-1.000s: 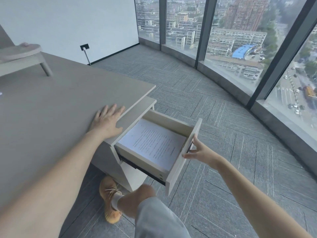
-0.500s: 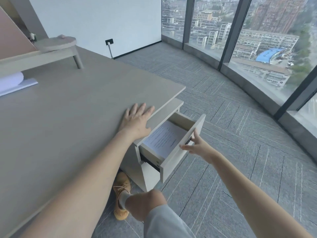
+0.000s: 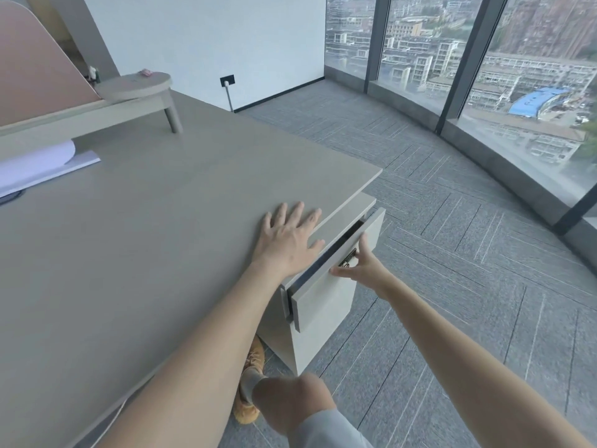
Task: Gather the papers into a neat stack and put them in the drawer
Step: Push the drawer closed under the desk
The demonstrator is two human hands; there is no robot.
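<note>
The light grey drawer point(image 3: 326, 295) under the desk's right corner stands only a narrow dark slit out of its cabinet. The papers inside it are hidden. My right hand point(image 3: 360, 270) presses against the top of the drawer front, fingers spread, by a small metal lock. My left hand point(image 3: 287, 242) lies flat, fingers apart, on the grey desk top point(image 3: 145, 237) near its right edge, just above the drawer.
A white sheet point(image 3: 38, 163) lies at the desk's far left under a raised shelf point(image 3: 129, 92) on legs. Grey carpet floor point(image 3: 452, 253) spreads to the right up to tall windows. My knee point(image 3: 290, 402) and an orange shoe point(image 3: 250, 363) sit below the desk edge.
The drawer has slid from wide open with the printed papers showing to almost closed, pushed by my right hand. My left hand stayed flat on the desk. My view swung left.
</note>
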